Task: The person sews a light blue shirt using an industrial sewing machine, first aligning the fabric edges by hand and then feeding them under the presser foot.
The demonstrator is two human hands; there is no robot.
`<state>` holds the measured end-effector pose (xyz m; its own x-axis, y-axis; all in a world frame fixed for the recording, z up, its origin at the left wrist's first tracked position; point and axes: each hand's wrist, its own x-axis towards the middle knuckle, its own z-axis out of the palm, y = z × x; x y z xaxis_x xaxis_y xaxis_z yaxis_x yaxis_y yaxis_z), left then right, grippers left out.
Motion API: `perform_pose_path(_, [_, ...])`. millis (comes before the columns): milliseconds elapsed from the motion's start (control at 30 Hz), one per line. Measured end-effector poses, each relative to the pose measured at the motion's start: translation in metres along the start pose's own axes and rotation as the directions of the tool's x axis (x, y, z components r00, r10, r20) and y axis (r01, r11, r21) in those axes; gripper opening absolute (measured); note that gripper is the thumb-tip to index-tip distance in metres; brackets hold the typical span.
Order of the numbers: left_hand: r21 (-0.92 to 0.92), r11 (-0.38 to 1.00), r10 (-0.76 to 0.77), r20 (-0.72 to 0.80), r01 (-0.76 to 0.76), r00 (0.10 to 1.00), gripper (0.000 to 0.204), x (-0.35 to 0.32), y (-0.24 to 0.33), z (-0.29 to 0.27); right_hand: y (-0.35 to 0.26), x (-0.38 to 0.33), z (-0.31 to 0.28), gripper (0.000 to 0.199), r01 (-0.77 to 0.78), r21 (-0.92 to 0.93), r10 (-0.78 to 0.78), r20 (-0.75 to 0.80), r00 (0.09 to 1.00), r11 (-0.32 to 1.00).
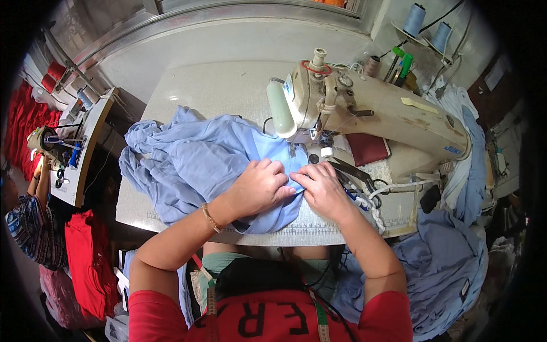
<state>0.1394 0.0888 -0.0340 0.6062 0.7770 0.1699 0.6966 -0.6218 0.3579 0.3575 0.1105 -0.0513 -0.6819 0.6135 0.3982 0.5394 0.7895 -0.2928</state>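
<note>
A light blue garment lies bunched across the table, and its right end reaches under the needle area of a sewing machine. My left hand rests on the cloth with fingers curled, pinching its edge just in front of the presser foot. Close beside it, my right hand pinches the same edge between thumb and index finger. The two hands are nearly touching. The fabric between the fingertips is partly hidden. A pale green lamp hangs at the machine's head, lighting the cloth.
Black scissors, a braided white cord and a dark red pouch lie right of my hands. More blue garments hang at the right. Thread spools stand behind. At far left, another person works near red cloth.
</note>
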Motion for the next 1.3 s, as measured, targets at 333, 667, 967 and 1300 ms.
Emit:
perform_pose_path(333, [0.107, 0.99, 0.112, -0.159, -0.096, 0.981, 0.055, 0.0, -0.012, 0.02, -0.001, -0.001, 0.0, 0.04, -0.023, -0.088, 0.027, 0.039, 0.999, 0.996])
perform_pose_path(667, [0.1, 0.993, 0.083, -0.145, -0.069, 0.986, 0.055, 0.002, -0.013, 0.02, 0.003, 0.003, -0.003, 0.036, -0.078, 0.008, 0.076, 0.15, 0.986, 0.997])
perform_pose_path(967, [0.111, 0.992, 0.082, -0.15, -0.066, 0.985, 0.055, 0.005, -0.013, 0.019, 0.004, 0.005, -0.004, 0.036, -0.065, 0.017, 0.062, 0.146, 0.987, 0.998])
perform_pose_path(1300, [0.101, 0.994, 0.059, -0.108, -0.048, 0.992, 0.056, 0.006, -0.014, 0.018, 0.004, 0.007, -0.004, 0.037, -0.086, 0.044, 0.079, 0.149, 0.986, 0.995])
